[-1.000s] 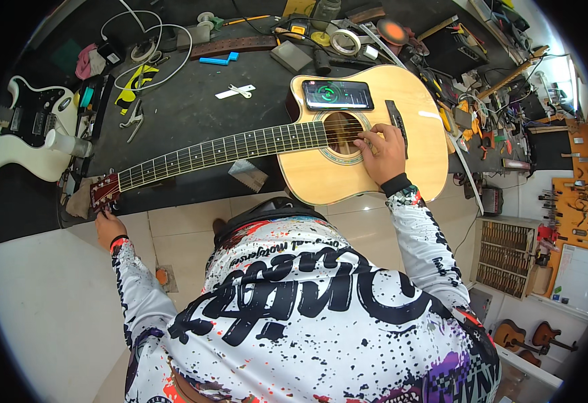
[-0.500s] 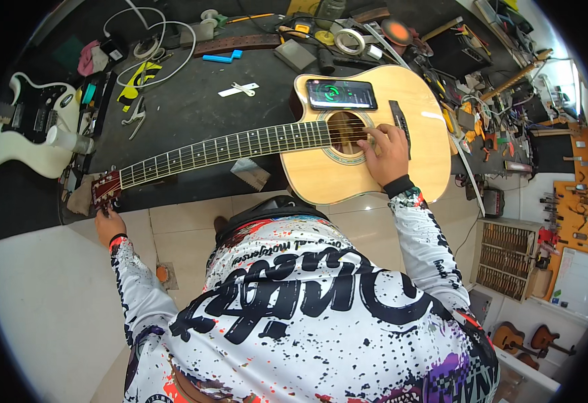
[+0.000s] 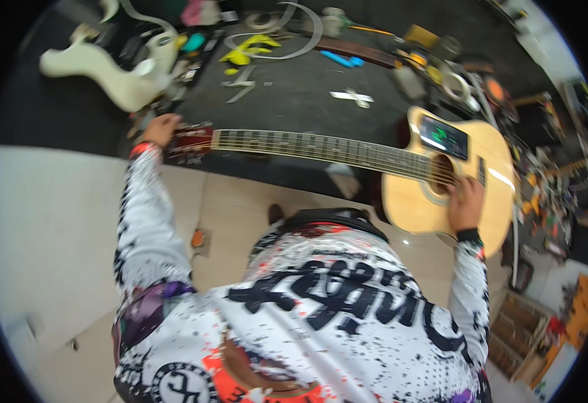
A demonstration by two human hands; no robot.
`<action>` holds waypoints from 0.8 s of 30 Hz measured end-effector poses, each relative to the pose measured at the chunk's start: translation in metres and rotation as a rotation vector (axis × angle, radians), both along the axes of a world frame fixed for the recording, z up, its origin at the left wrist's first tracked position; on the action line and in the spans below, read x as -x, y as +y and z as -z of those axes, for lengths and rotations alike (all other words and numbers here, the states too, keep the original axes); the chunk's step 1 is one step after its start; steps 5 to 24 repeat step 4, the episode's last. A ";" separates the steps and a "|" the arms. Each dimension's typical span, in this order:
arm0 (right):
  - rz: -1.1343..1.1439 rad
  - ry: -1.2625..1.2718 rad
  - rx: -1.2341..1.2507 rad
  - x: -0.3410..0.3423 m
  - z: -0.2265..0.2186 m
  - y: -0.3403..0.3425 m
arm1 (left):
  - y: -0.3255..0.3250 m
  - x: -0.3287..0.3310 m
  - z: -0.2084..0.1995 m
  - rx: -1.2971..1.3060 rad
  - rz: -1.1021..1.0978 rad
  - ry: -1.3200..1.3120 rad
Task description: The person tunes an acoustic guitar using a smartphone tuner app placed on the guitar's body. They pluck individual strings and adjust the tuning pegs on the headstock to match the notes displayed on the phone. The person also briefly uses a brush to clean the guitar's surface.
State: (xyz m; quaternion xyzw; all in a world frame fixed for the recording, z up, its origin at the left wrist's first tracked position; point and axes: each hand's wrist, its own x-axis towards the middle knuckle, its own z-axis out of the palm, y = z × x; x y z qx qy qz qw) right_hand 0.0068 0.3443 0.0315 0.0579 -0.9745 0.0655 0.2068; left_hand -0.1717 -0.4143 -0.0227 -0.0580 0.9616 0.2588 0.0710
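Note:
A pale-topped acoustic guitar point(image 3: 408, 201) lies across the workbench's near edge, its neck point(image 3: 321, 146) pointing left. My left hand point(image 3: 159, 130) is at the end of the dark red headstock point(image 3: 192, 140), fingers closed at a tuning peg on its far side; motion smears the exact grip. My right hand point(image 3: 466, 203) is over the strings beside the sound hole point(image 3: 442, 171), fingers bent and apart, fingertips at the strings. A phone point(image 3: 444, 138) with a green display rests on the guitar's top, on the far side of the sound hole.
At the far left of the dark workbench point(image 3: 294, 87) lies a white electric guitar body point(image 3: 99, 67). A white crossed piece point(image 3: 352, 98), a blue tool point(image 3: 340, 59) and a yellow item point(image 3: 250, 48) lie beyond the neck. Tools and tape rolls clutter the right side.
My view has swung left, shifting the scene rightward and blurring it. My left hand has gone from the headstock's near side to its far side. My right hand stays at the strings.

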 end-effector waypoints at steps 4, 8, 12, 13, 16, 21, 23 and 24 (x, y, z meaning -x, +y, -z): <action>0.041 -0.103 -0.029 0.001 -0.001 -0.003 | -0.026 0.026 -0.004 0.087 0.166 -0.231; 0.041 -0.103 -0.029 0.001 -0.001 -0.003 | -0.026 0.026 -0.004 0.087 0.166 -0.231; 0.041 -0.103 -0.029 0.001 -0.001 -0.003 | -0.026 0.026 -0.004 0.087 0.166 -0.231; 0.041 -0.103 -0.029 0.001 -0.001 -0.003 | -0.026 0.026 -0.004 0.087 0.166 -0.231; 0.041 -0.103 -0.029 0.001 -0.001 -0.003 | -0.026 0.026 -0.004 0.087 0.166 -0.231; 0.041 -0.103 -0.029 0.001 -0.001 -0.003 | -0.026 0.026 -0.004 0.087 0.166 -0.231; 0.041 -0.103 -0.029 0.001 -0.001 -0.003 | -0.026 0.026 -0.004 0.087 0.166 -0.231; 0.041 -0.103 -0.029 0.001 -0.001 -0.003 | -0.026 0.026 -0.004 0.087 0.166 -0.231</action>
